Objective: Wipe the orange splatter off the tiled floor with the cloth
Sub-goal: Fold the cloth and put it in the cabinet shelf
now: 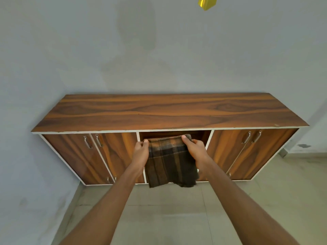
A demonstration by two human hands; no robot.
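Nearest the camera lies the pale grey tiled floor (168, 218); no orange splatter shows on the part in view. Two bare forearms reach out over it.

The left hand (140, 152) and the right hand (195, 149) each pinch an upper corner of the dark brown-and-orange checked woven cloth (169, 161), thumbs on top and fingers curled behind. Between them the top edge is pulled fairly straight.

The cloth hangs clear of the floor, in front of the open middle compartment of the low wood-grain cabinet with white edging (168, 110). It looks folded double, with a frayed, uneven lower hem.

It should handle as light, soft and limp, drooping wherever it is not held, and neither fragile nor slippery. For wiping, bunching it into a pad under one palm would likely serve better than this corner grip.

Behind the cabinet stands a plain blue-grey wall (70, 50). A small yellow object (207, 2) shows at the top edge of the view.
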